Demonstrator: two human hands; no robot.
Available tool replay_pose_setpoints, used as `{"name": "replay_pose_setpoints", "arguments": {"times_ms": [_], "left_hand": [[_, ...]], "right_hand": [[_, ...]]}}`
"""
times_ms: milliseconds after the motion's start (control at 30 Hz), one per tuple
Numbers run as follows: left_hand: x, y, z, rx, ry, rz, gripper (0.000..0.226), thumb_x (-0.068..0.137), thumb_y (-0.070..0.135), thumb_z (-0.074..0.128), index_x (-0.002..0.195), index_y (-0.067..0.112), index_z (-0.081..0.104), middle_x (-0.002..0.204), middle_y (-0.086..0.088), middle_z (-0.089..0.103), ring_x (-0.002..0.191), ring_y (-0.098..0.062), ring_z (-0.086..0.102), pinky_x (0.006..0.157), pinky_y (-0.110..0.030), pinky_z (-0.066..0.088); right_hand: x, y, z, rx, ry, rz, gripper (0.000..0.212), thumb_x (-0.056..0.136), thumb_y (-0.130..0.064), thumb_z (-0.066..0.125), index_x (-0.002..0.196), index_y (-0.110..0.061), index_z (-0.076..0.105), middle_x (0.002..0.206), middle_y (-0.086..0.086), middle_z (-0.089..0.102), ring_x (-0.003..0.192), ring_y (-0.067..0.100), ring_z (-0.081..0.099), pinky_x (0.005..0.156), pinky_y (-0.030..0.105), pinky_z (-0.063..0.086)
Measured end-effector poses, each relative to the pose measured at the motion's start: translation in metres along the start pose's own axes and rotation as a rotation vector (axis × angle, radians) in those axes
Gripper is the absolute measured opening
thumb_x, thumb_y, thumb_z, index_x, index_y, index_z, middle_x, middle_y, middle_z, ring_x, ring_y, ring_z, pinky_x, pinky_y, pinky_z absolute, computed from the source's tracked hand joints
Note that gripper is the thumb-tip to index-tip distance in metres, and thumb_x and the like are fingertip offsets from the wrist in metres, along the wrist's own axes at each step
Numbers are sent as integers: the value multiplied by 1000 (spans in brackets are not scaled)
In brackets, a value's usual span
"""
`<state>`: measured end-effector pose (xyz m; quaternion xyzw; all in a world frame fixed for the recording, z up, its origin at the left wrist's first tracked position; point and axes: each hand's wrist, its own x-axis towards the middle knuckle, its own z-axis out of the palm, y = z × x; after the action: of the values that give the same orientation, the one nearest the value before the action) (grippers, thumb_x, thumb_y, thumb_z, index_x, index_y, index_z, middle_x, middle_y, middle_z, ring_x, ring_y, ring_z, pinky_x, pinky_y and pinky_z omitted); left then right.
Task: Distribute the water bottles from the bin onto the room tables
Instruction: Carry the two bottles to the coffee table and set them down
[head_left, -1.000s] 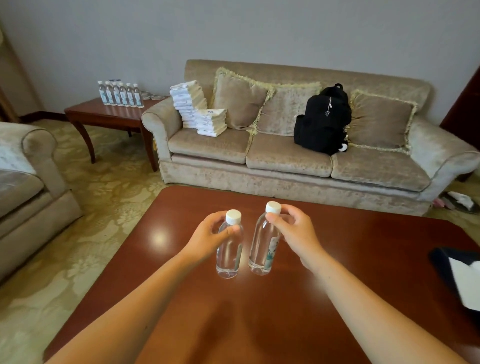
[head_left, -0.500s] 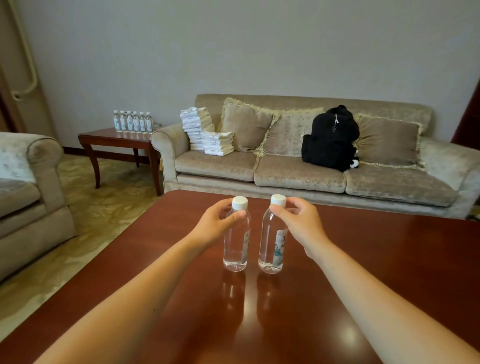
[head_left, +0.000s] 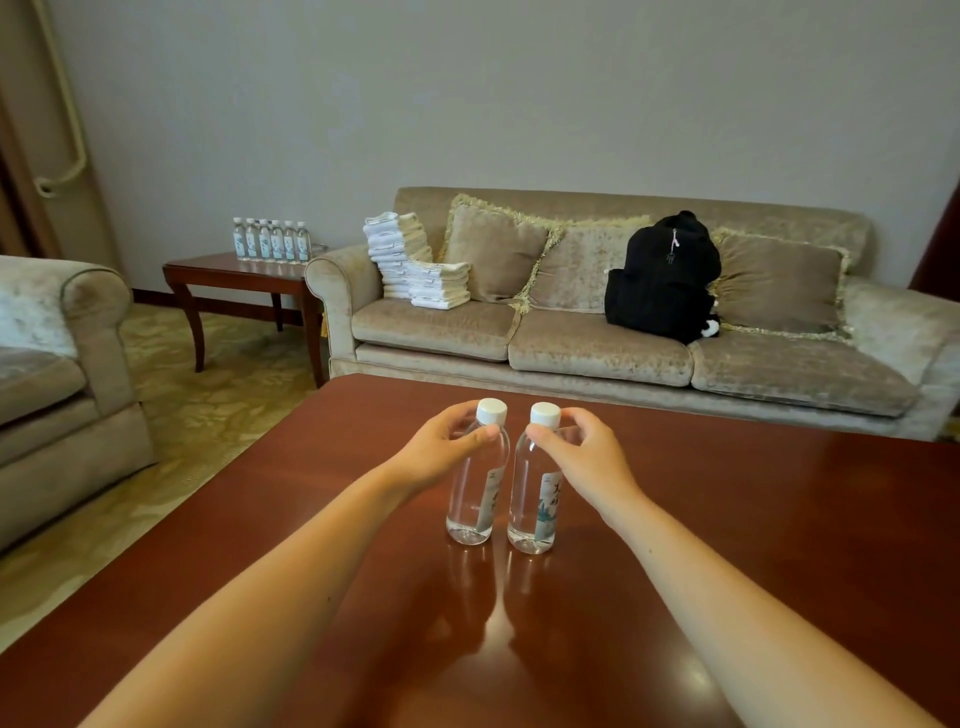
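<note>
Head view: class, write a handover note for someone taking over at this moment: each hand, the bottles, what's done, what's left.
The left hand grips the left bottle near its cap; the right hand grips the right bottle likewise.
Both stand upright, side by side, on the coffee table.
A row of bottles stands on the side table.
Done: bottles on both tables.
Left: release both; any further tables are out of view.

The left forearm (head_left: 291, 571) and the right forearm (head_left: 727, 597) are bare along all of their visible length down to the wrists, and the left grip (head_left: 441, 454) and the right grip (head_left: 589, 460) are likewise bare.
</note>
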<state>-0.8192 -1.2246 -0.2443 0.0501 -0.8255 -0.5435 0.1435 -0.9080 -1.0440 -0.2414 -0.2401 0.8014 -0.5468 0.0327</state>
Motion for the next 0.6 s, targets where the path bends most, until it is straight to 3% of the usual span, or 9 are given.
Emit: {"name": "replay_pose_setpoints", "arguments": {"times_ms": [67, 233, 400, 500, 600], "left_hand": [[1, -3, -1, 23, 15, -14, 54, 89, 39, 66, 137, 22, 48, 128, 7, 59, 119, -9, 55, 102, -30, 44], [2, -9, 0, 84, 91, -88, 65, 78, 40, 79, 129, 21, 42, 131, 3, 53, 123, -15, 51, 106, -39, 43], [2, -10, 2, 145, 178, -90, 62, 74, 45, 80, 123, 26, 47, 122, 0, 52, 109, -13, 55, 88, -28, 46], [-2, -6, 0, 136, 164, -57, 54, 78, 38, 79, 123, 24, 53, 113, -3, 59, 101, -13, 59, 78, -21, 47], [-7, 1, -4, 137, 100, -4, 33, 85, 27, 74, 115, 28, 59, 107, 6, 66, 99, -9, 61, 77, -20, 46]], "right_hand": [[1, -4, -4, -2, -53, 11, 40, 87, -42, 70, 122, -28, 57, 110, -4, 63, 103, 10, 58, 76, 27, 46], [9, -19, -13, -56, -126, -35, 45, 87, -28, 72, 130, -25, 58, 119, -3, 61, 103, 9, 56, 71, 20, 44], [10, -29, -15, -58, -167, -51, 42, 90, -17, 62, 132, -21, 62, 129, -2, 62, 113, 13, 59, 88, 26, 47], [8, -28, -17, -77, -175, -80, 29, 91, -15, 61, 119, -19, 68, 116, -3, 70, 107, 15, 64, 85, 27, 48], [8, -25, -19, -93, -182, -113, 20, 91, -18, 65, 110, -19, 71, 105, -6, 73, 98, 11, 66, 79, 25, 49]]}}
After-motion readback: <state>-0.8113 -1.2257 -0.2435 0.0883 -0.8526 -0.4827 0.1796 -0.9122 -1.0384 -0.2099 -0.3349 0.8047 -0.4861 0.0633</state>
